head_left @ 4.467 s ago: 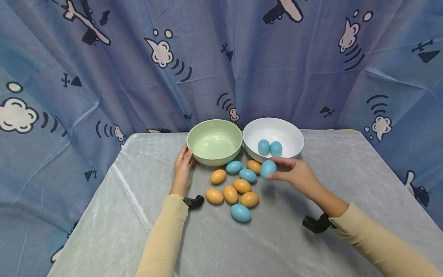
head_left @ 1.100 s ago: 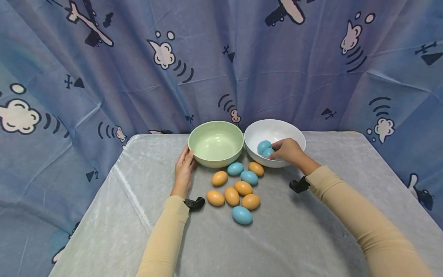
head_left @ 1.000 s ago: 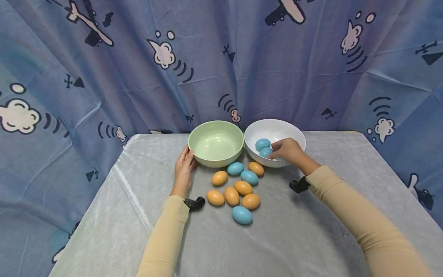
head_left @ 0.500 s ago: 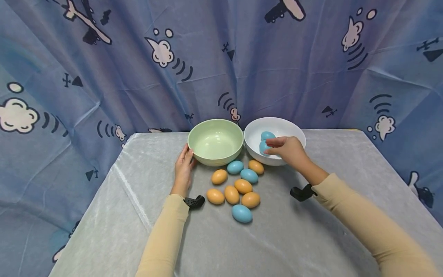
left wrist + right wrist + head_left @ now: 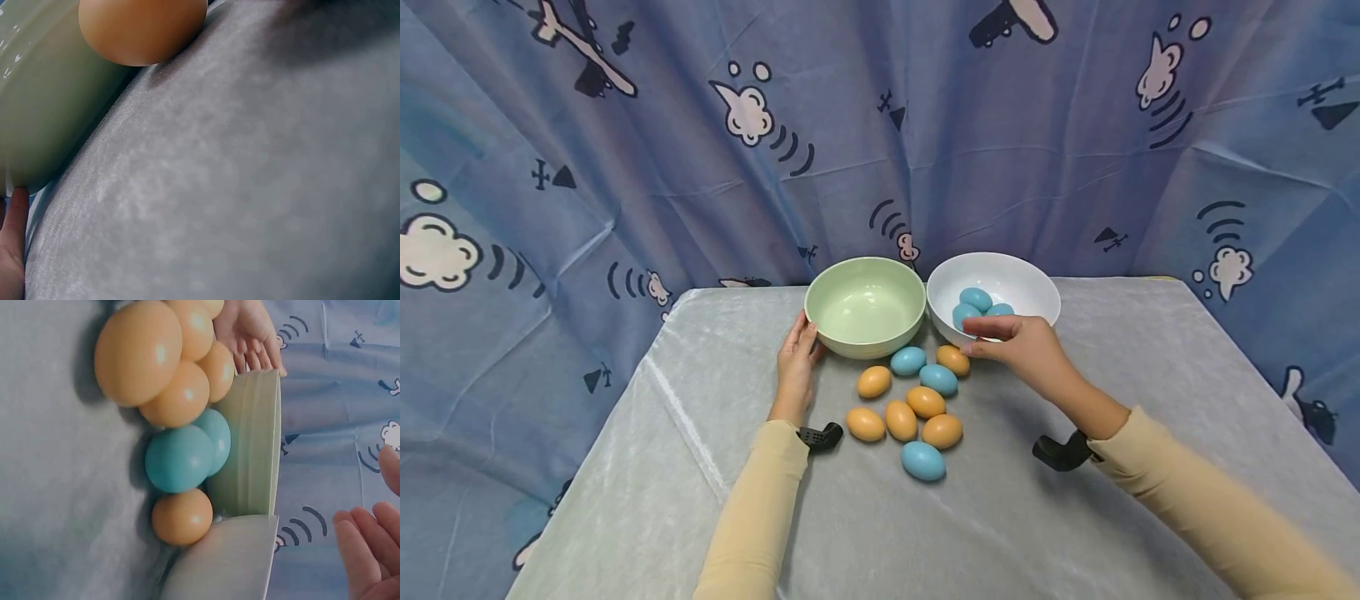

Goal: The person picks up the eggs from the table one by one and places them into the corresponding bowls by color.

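Note:
My left hand (image 5: pixel 795 367) rests against the left side of a pale green bowl (image 5: pixel 865 304), fingers fairly straight along its wall. In the left wrist view a fingertip (image 5: pixel 20 197) touches the bowl's outside. Over the near rim of the white bowl (image 5: pixel 1033 292) hovers my right hand (image 5: pixel 1037 354), thumb and fingers apart and holding nothing. Three blue eggs (image 5: pixel 975 298) lie inside the white bowl, partly hidden by the fingers. On the table in front are several orange eggs (image 5: pixel 901 421) and three blue eggs (image 5: pixel 923 461).
The two bowls stand side by side at the back of a table covered with grey cloth (image 5: pixel 647 483). Behind them hangs a blue patterned curtain (image 5: pixel 850 125). Black wrist cameras (image 5: pixel 1063 452) are worn below both hands.
A blue egg pinched by my right hand went into the white bowl and was let go. The hand then drew back toward the near rim. My left hand stayed at the green bowl.

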`<state>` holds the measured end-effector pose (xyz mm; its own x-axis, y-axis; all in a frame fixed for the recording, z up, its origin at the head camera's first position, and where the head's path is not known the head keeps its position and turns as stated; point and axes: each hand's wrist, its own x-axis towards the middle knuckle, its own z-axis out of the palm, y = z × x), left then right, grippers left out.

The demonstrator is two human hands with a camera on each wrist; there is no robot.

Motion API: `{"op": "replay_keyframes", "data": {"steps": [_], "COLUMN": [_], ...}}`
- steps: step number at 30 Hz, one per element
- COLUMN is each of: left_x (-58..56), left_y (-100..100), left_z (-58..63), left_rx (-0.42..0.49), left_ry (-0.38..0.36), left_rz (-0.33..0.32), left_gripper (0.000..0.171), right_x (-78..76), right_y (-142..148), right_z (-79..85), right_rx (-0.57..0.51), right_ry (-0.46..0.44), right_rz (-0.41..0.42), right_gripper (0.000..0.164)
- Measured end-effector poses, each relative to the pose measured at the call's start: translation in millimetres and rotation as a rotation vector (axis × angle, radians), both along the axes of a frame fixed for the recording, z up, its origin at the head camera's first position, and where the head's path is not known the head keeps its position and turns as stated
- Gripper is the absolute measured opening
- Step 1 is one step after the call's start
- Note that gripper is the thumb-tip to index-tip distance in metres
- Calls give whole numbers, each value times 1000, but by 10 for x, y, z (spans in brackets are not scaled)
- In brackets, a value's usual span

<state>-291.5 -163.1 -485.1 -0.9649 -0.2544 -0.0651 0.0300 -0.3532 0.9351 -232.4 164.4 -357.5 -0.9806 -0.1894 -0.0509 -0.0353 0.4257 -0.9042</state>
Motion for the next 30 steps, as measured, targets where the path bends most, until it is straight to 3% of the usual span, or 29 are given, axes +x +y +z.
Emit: {"op": "replay_keyframes", "data": {"steps": [20,30], "left_x": [9,-13], "left_y": [14,5], "left_z": [-1,-20], "left_rx": [-4,8], "left_ry": [-4,-2], "left_rz": [15,11], "left_gripper": [55,55], "right_x": [356,486], "right_y": [-75,-141], "right_z": [-135,-240], "right_rx": [-151,-132], "right_ry": [-35,-61], "right_rz": [77,93], "right_gripper": [50,53]}}
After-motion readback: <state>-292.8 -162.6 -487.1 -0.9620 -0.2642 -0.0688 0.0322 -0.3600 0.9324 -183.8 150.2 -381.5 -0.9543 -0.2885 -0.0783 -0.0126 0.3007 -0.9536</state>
